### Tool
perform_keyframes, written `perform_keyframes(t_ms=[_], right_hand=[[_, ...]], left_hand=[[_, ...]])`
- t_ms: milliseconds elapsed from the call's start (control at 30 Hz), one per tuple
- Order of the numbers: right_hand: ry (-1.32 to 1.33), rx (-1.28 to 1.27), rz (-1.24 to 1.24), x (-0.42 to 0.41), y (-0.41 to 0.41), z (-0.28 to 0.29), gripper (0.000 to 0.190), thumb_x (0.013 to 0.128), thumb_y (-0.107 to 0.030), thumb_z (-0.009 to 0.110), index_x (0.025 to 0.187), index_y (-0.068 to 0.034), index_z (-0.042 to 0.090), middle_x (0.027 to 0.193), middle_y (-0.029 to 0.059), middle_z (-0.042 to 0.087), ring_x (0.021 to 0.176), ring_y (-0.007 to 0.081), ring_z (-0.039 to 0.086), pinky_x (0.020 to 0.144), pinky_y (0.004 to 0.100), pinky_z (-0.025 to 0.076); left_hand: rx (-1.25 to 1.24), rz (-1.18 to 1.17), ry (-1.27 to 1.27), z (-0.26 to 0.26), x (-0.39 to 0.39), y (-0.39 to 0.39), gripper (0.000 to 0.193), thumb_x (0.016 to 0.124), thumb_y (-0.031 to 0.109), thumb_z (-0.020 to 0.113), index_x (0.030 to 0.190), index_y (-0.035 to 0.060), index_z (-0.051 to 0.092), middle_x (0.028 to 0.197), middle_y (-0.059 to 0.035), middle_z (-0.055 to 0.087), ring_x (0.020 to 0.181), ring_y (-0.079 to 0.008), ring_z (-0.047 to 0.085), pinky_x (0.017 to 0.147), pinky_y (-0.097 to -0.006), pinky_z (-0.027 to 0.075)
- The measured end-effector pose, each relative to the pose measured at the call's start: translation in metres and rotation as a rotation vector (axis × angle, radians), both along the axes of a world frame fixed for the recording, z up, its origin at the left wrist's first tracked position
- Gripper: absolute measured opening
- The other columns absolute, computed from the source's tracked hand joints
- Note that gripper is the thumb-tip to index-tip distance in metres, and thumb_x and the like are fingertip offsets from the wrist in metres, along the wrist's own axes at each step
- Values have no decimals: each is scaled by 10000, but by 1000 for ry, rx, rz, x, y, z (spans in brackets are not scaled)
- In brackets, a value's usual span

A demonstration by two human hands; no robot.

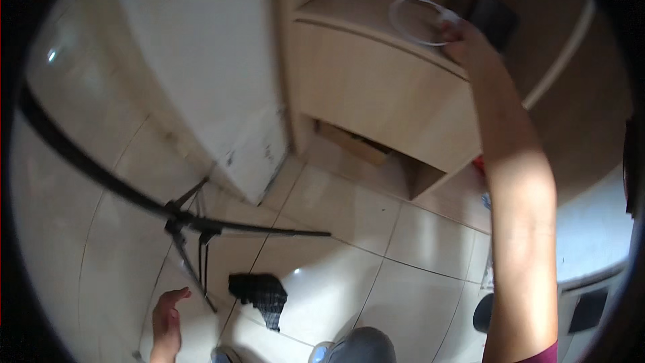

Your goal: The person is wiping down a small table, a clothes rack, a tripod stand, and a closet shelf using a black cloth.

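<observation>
My right hand [456, 40] reaches out over the open shelf of a light wood cabinet [383, 85]. It grips a white cable [395, 17], which hangs in a loop with one thin end sticking out to the left. A thicker white part of the cable sits at my fingers. Behind the hand, a dark flat object [494, 20] is on or against the shelf; blur hides what it is. My left hand [169, 320] is low at the left, fingers parted and slightly curled, holding nothing. It is nearest to a leg of a black tripod stand [186, 219].
A dark checked cloth [262, 295] lies on the tiled floor [332, 282] near my shoes. A pale panel or wall [211, 60] stands left of the cabinet. Below the cabinet front is an opening [373, 148] with things inside. At the right is a white surface [594, 237].
</observation>
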State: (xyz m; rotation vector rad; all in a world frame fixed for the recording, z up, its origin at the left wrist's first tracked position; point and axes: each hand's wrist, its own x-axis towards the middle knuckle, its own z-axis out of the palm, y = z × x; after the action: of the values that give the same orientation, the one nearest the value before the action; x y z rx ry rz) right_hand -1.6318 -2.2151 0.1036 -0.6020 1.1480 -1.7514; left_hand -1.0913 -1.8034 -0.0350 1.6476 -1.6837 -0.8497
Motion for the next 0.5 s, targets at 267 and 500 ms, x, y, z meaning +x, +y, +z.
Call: perform_keyframes(t_ms=[267, 500], right_hand=[[1260, 56, -110, 9, 25, -8, 226, 825, -118, 516, 1026, -40, 582, 990, 103, 586, 942, 180, 541, 783, 303, 451], [1089, -306, -105, 113, 119, -51, 247, 805, -129, 539, 1043, -70, 567, 1045, 113, 567, 996, 192, 522, 841, 317, 430]], left_hand=[[137, 612, 67, -21, 85, 130, 720, 917, 553, 227, 1121, -59, 546, 928, -139, 617, 898, -222, 576, 876, -363, 403], [260, 652, 66, -49, 137, 176, 797, 895, 614, 199, 1139, -75, 519, 935, -118, 603, 889, -210, 570, 883, -363, 404]])
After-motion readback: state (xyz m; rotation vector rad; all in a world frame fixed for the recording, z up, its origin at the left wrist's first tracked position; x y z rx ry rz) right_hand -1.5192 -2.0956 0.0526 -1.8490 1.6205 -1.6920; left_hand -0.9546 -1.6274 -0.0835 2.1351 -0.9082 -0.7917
